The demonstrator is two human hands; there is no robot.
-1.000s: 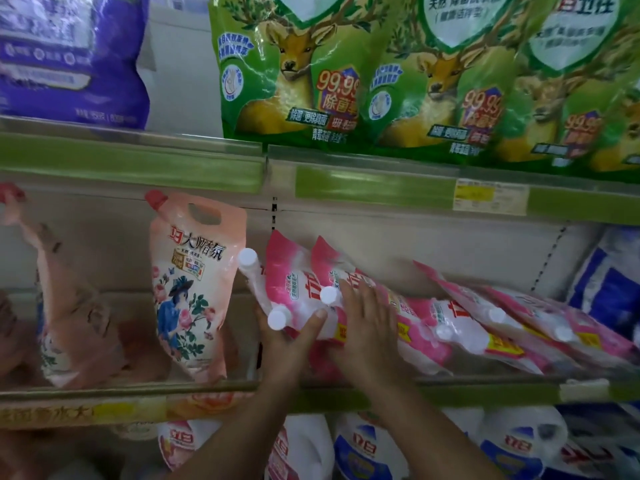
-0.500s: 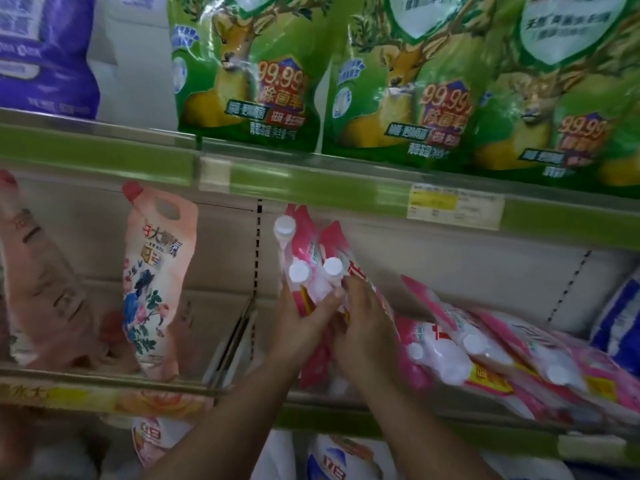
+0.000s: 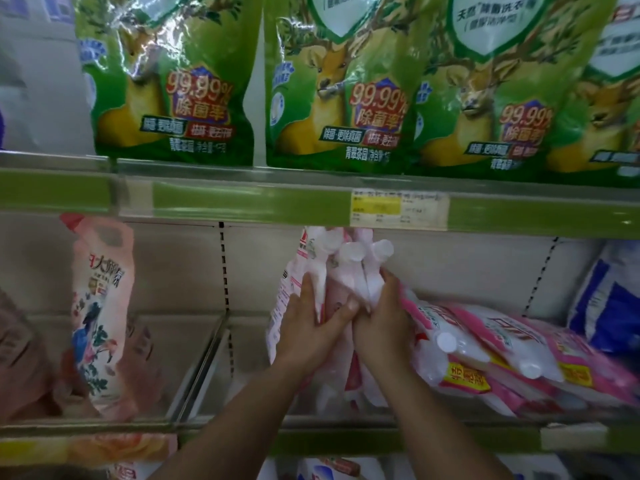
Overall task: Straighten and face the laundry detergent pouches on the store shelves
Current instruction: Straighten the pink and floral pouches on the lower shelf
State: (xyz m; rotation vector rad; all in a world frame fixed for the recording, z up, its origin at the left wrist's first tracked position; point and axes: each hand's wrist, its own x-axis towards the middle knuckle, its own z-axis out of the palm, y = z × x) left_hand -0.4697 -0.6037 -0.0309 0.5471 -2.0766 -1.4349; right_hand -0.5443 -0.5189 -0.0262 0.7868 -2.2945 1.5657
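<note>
A bundle of pink detergent pouches with white caps stands nearly upright on the middle shelf. My left hand grips the bundle from its left side. From the right, my right hand grips the same bundle, its fingers curled around the pouch necks. More pink pouches lie tilted on their sides just right of my hands. A peach floral pouch stands upright further left on the same shelf.
Green deer-print pouches line the shelf above, over a yellow price tag. A wire divider separates the shelf bays. A blue-and-white bag sits at far right. More pouches show on the shelf below.
Both hands lifted the pink pouch bundle from leaning left to nearly upright. The view moved closer and shifted right.
</note>
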